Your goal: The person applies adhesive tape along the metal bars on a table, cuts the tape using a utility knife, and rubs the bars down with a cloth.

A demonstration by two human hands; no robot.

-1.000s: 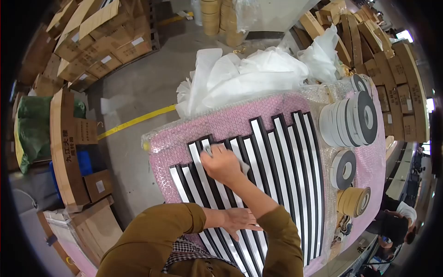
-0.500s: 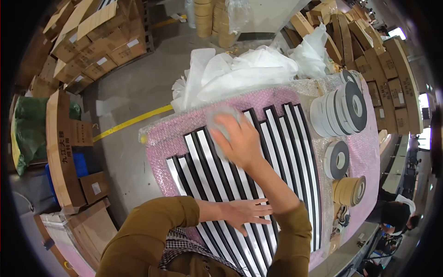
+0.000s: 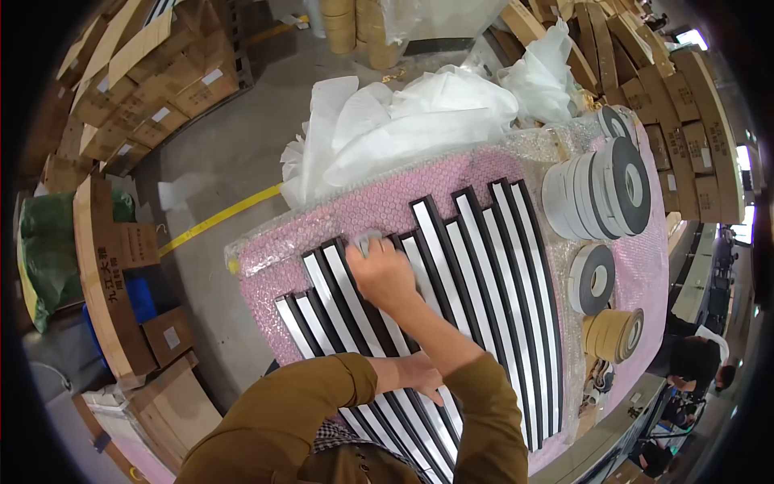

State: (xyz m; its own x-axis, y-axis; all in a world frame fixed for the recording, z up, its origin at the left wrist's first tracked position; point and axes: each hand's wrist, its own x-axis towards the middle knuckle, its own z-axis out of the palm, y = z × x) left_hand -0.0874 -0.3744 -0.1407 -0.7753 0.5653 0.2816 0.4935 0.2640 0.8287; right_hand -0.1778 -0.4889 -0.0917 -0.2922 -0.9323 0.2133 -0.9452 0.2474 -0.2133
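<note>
Black-and-silver strips (image 3: pixel 476 266) lie side by side on pink bubble wrap (image 3: pixel 379 206), their far ends at uneven heights. My right hand (image 3: pixel 383 274) is closed round a crumpled whitish cloth (image 3: pixel 369 239) near the far ends of the strips at the middle. Crossing under my right forearm, my left hand (image 3: pixel 421 375) rests on the lower part of the strips. Its thumb is spread from the palm, while the right forearm covers most of its fingers.
Rolls of grey-white tape (image 3: pixel 601 189), a single roll (image 3: pixel 592 280) and brown tape rolls (image 3: pixel 614 334) stand along the right side. White sheeting (image 3: pixel 419 121) is heaped beyond the table. Cardboard boxes (image 3: pixel 153 89) are stacked at the left. A person (image 3: pixel 693 359) bends at far right.
My right hand has come nearer and to the left with the cloth, its fingers now more tightly curled. My left hand has shifted slightly and is more hidden behind the right forearm.
</note>
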